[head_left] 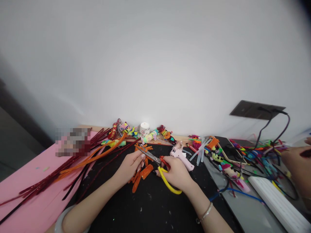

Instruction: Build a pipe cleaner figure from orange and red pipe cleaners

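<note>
My right hand [175, 173] is closed around the scissors [153, 157], which have one red and one yellow handle loop. Their blades point up and left, toward my left hand [132, 165]. The left fingers are pinched together beside the blades; what they hold is hidden, with orange pieces close by. Several short orange pipe cleaner pieces [147, 171] lie on the black mat [145, 210] under and between my hands. More cut orange bits [141, 148] lie just beyond the blade tips. A pale pink glue gun [181, 158] rests beyond my right hand.
Long dark red and orange pipe cleaners [80, 161] spread over the pink surface [26, 197] at left. Colourful fuzzy figures [150, 137] and a white cup [144, 128] line the wall. At right are glue sticks [201, 151], a white keyboard-like bar [277, 202], cables and another person's hand [295, 168].
</note>
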Motion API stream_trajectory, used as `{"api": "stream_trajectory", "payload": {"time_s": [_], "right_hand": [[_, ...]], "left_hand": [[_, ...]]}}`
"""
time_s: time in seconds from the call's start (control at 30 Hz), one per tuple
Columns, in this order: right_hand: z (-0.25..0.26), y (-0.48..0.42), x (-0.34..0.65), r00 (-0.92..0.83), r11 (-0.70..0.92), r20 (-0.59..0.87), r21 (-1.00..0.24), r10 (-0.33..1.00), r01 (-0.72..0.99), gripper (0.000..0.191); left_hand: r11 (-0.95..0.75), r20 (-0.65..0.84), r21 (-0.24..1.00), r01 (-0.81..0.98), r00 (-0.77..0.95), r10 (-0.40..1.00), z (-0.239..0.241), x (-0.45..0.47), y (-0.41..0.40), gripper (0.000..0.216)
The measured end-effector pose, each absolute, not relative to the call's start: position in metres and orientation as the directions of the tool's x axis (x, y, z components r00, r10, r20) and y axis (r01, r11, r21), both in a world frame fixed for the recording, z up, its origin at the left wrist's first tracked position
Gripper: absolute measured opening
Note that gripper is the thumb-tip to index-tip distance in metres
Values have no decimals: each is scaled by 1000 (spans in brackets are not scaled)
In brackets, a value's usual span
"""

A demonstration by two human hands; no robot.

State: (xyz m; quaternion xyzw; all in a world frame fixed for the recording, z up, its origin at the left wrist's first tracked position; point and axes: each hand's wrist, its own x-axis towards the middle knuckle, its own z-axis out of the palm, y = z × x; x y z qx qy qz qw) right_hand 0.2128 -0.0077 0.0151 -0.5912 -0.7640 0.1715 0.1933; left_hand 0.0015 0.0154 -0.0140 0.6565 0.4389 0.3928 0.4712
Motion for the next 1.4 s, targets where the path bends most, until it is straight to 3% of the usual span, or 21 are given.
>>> {"api": "stream_trajectory", "payload": {"time_s": [0.23,0.47,0.67,0.87,1.07,1.3,1.4], "right_hand": [[17,-7,215,-227,240,87,-488,970,839,35],[18,-6,218,-243,244,61,-451,968,859,40],[14,-6,220,-159,197,123,-448,980,872,41],[12,-4,219,7,28,103,-329,995,944,34],[10,-5,217,76,-58,77,-214,994,975,26],[6,-6,213,101,-92,32,-202,994,975,23],[3,-7,211,91,-83,26,-222,996,972,27]], "left_hand": [[-177,98,961,215,335,937,-11,0,17,33],[-80,29,991,111,400,916,-11,0,19,37],[-79,47,994,69,385,922,-9,0,22,39],[-166,127,966,200,195,973,-7,-5,23,37],[-335,327,852,402,91,941,-7,-11,28,37],[-242,207,884,399,129,970,-8,-12,29,16],[-253,215,863,436,135,967,-7,-12,28,19]]}}
